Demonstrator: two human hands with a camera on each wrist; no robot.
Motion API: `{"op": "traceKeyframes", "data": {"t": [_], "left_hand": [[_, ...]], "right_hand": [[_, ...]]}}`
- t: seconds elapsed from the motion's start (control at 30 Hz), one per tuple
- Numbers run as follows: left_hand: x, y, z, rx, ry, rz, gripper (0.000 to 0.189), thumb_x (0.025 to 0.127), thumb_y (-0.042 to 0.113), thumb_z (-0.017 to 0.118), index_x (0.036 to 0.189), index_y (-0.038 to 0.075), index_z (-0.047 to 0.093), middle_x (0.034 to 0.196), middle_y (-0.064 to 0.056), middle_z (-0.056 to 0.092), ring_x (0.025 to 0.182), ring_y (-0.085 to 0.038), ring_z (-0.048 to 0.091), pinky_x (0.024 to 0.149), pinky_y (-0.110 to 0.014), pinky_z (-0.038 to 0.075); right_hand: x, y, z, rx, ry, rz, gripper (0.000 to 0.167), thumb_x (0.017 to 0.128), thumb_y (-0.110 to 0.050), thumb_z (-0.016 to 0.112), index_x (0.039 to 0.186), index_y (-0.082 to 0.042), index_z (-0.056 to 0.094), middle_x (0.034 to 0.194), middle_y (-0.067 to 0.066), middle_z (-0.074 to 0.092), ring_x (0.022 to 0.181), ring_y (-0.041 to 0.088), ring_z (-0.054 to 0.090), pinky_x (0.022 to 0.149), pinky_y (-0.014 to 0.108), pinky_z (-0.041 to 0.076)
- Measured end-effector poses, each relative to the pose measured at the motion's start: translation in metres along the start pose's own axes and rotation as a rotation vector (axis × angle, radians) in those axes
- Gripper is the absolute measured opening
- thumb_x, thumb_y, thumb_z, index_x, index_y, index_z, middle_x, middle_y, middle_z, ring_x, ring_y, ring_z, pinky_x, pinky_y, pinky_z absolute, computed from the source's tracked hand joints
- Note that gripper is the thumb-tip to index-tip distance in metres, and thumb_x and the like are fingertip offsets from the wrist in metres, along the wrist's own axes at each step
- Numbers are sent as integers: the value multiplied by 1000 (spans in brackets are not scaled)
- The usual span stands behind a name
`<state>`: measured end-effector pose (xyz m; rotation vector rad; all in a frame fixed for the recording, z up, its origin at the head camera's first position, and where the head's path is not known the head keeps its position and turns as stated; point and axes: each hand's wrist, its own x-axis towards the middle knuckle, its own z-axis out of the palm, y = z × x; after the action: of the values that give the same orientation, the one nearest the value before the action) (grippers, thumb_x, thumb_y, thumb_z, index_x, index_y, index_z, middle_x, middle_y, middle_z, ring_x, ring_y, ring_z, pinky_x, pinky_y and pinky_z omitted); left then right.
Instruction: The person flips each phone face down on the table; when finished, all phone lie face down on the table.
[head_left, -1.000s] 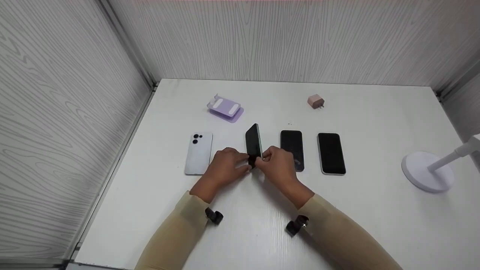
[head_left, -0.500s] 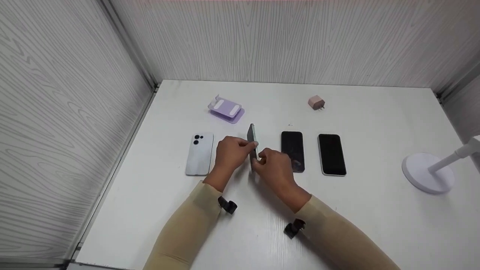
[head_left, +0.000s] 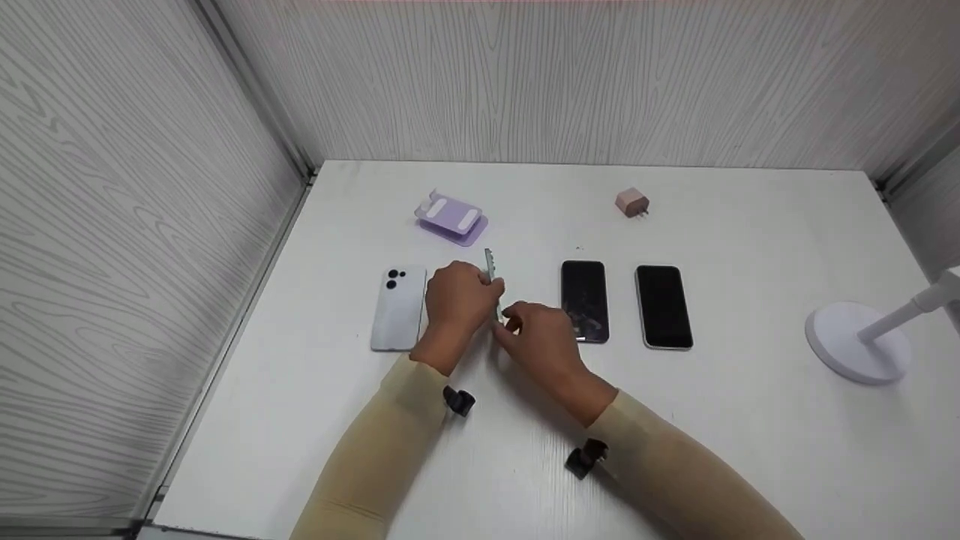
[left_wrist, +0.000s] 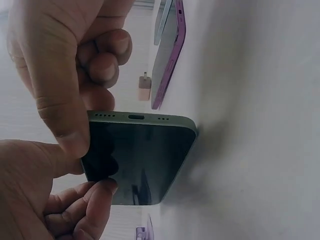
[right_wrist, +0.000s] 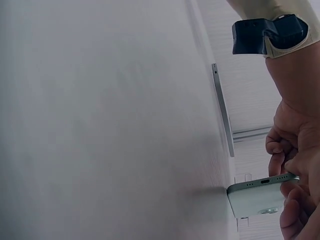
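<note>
The green phone [head_left: 491,281] is up on its long edge on the white table, leaning over toward 9 o'clock, dark screen facing 3 o'clock. Its bottom end, with charging port and speaker holes [left_wrist: 136,118], points at 6 o'clock. It's pinched from both sides.

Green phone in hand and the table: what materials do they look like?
Green phone: glossy dark glass front, which mirrors the fingers; matte pale-green frame with port and speaker holes, metal or plastic, unclear. Table: white board with faint wood grain, probably laminate.
</note>
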<state>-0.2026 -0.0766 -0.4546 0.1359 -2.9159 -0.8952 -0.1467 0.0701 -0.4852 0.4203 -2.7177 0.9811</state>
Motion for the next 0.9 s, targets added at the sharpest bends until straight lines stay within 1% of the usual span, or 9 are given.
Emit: {"op": "traceKeyframes", "data": {"t": [0.1,0.2,0.3,0.43,0.53,0.63,0.73,0.83,0.9], "left_hand": [[0,-5,1,2,-5,-20,28,93,32,76,71,15,80,75,-1,77,72,-20,68,64,-39,51],[-1,-13,2,-26,-27,-65,26,94,28,75,74,12,82,75,-2,78,73,-20,68,64,-36,51],[0,-20,2,-62,-46,-112,26,97,28,75,80,10,84,79,-3,80,76,-21,67,66,-36,52],[1,-27,1,-89,-71,-148,27,99,30,76,88,8,87,89,-6,83,82,-23,70,73,-40,56],[2,-32,1,-109,-108,-187,28,101,31,75,96,6,87,99,-9,84,90,-25,72,80,-42,59],[4,-36,3,-126,-147,-236,29,102,32,74,104,6,87,108,-10,83,98,-26,73,85,-42,60],[5,-41,5,-153,-168,-278,31,103,33,74,109,6,86,113,-10,83,101,-26,73,87,-42,60],[6,-45,7,-177,-175,-289,31,103,33,73,111,6,85,114,-10,82,99,-25,72,85,-41,60],[6,-46,7,-182,-180,-284,31,104,33,73,112,6,86,113,-10,83,96,-24,71,84,-40,59]], "right_hand": [[-1,3,1,27,-30,-3,24,97,-30,83,104,-7,84,87,4,82,75,19,73,68,40,59],[-1,8,2,56,-57,5,29,96,-33,84,108,-7,84,90,4,83,79,19,76,70,40,61],[0,11,1,89,-81,34,30,96,-33,85,110,-7,84,92,3,83,83,20,78,73,40,62],[0,14,0,121,-133,106,29,96,-30,86,113,-6,84,95,3,84,88,22,79,78,42,63],[0,15,2,115,-186,157,33,95,-29,87,118,-5,83,100,5,85,94,25,81,84,44,64],[0,15,3,101,-222,183,36,94,-27,88,122,-5,82,103,8,85,100,26,81,88,45,64],[0,16,5,102,-233,196,37,92,-25,89,122,-4,81,104,8,85,101,25,81,89,45,64],[0,17,5,121,-230,206,34,91,-21,90,120,-5,82,102,7,84,98,23,81,87,43,63],[0,18,5,135,-225,211,33,91,-19,90,120,-6,82,101,6,84,96,22,80,86,42,63]]}}
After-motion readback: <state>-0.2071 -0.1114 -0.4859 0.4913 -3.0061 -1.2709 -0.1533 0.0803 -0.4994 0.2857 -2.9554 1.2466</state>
